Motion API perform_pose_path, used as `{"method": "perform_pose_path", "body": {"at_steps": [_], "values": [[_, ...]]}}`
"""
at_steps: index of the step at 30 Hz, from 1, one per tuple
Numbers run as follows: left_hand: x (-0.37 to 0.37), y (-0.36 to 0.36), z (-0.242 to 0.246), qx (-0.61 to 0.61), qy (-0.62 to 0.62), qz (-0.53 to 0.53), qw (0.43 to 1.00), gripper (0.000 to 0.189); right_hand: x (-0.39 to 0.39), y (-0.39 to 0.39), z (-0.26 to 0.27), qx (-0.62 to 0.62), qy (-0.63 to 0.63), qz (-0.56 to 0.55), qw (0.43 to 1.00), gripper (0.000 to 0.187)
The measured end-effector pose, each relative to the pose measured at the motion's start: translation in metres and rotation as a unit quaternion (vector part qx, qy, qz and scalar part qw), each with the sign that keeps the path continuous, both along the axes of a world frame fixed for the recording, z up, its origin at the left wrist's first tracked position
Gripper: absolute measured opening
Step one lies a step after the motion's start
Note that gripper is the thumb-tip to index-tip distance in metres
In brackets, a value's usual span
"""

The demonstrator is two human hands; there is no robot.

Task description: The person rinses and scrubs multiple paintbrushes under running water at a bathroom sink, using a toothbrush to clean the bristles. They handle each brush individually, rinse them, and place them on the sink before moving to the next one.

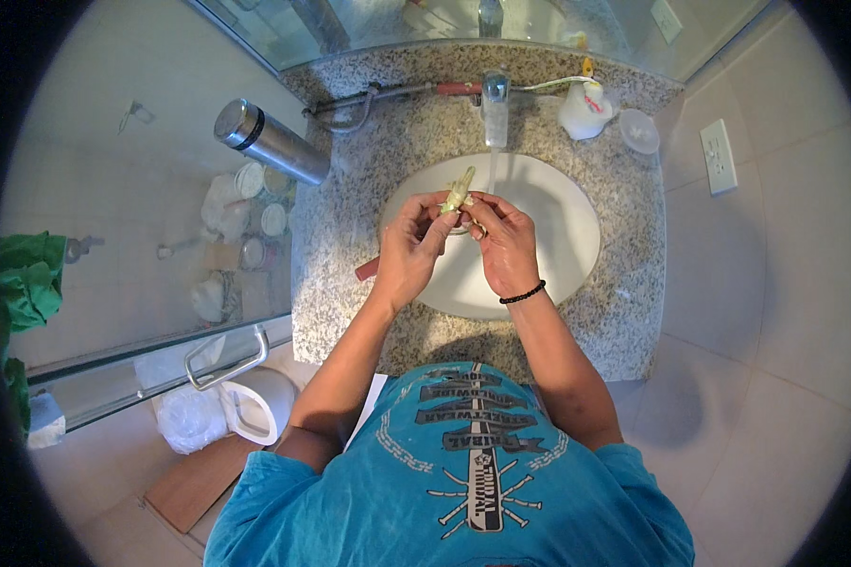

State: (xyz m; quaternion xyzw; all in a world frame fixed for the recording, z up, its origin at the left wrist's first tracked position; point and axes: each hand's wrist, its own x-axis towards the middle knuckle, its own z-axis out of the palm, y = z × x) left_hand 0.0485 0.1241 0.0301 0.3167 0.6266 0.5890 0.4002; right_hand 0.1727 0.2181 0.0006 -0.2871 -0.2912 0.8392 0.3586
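Over the far left part of an oval white washbasin (567, 234), my left hand (415, 248) and my right hand (505, 244) meet around a small pale green and yellowish plant piece (457, 193). Both hands pinch it between thumb and fingers, and its narrow end points away from me. Water runs from the chrome faucet (496, 106) just beyond the hands. Under the fingers a round rim shows in part; what it belongs to is hidden. A dark red object (367, 269) sticks out beside my left wrist, and the rest of it is covered.
A steel thermos flask (276, 142) stands at the left of the granite counter (347, 212). At the back right are a white plastic container (585, 113) and a translucent lid (639, 131). A glass panel with a metal handle (262, 351) borders the left side, near a toilet (276, 397).
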Motion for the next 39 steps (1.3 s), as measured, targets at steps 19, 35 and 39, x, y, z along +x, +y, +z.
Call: {"method": "perform_pose_path", "body": {"at_steps": [19,35,39], "values": [[-0.036,-0.001,0.022,-0.031,-0.024,0.009,0.999,0.040,0.009,-0.001,-0.008,0.081,-0.101,-0.012,0.992,0.012],[0.018,-0.008,-0.058,-0.172,0.031,-0.049,0.983,0.038,0.110,0.166,-0.088,-0.106,-0.042,-0.088,0.990,0.020],[0.021,-0.008,-0.052,-0.185,0.018,-0.048,0.981,0.038,0.123,0.194,-0.081,-0.022,-0.095,-0.128,0.987,0.029]]}}
